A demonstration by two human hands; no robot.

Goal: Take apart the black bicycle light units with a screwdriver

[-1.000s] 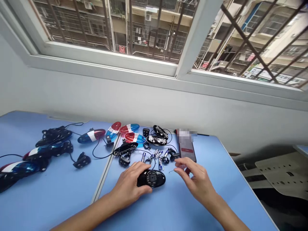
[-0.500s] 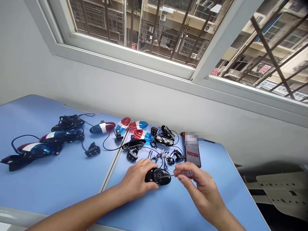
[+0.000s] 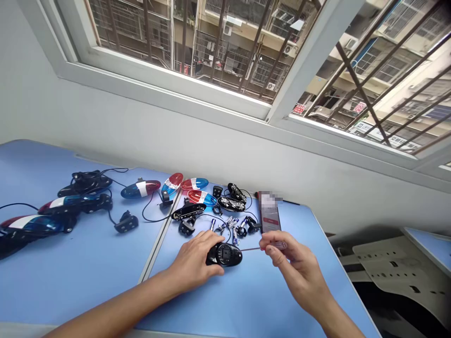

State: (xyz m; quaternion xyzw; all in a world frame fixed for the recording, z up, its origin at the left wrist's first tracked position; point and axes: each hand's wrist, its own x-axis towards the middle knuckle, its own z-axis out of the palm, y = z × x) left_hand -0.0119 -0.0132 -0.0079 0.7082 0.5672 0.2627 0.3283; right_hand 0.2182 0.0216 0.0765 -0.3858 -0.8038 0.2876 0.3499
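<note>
My left hand (image 3: 195,258) grips the left end of a black oval housing (image 3: 229,256), which lies on the blue table with a round recessed part facing up. Fingers and thumb close round its two long sides. In my right hand (image 3: 294,265) a screwdriver (image 3: 280,245) with a clear reddish handle is pinched between thumb and fingers. Its thin shaft points left, and the tip is at the right end of the housing; whether it touches I cannot tell. Behind the housing lie several blue-and-silver batteries (image 3: 234,234) and a black clamp (image 3: 252,225).
Red-and-blue lamp covers (image 3: 201,198) and open black housings (image 3: 188,211) with cables lie further back. Assembled lamps (image 3: 75,204) fill the left table. A phone (image 3: 270,213) lies behind my right hand. A seam (image 3: 155,251) divides the tables; a wall and barred window stand behind.
The screwdriver tip has left the round recess and moved right to the housing's end. My left hand still holds the housing. The whole view has shifted slightly.
</note>
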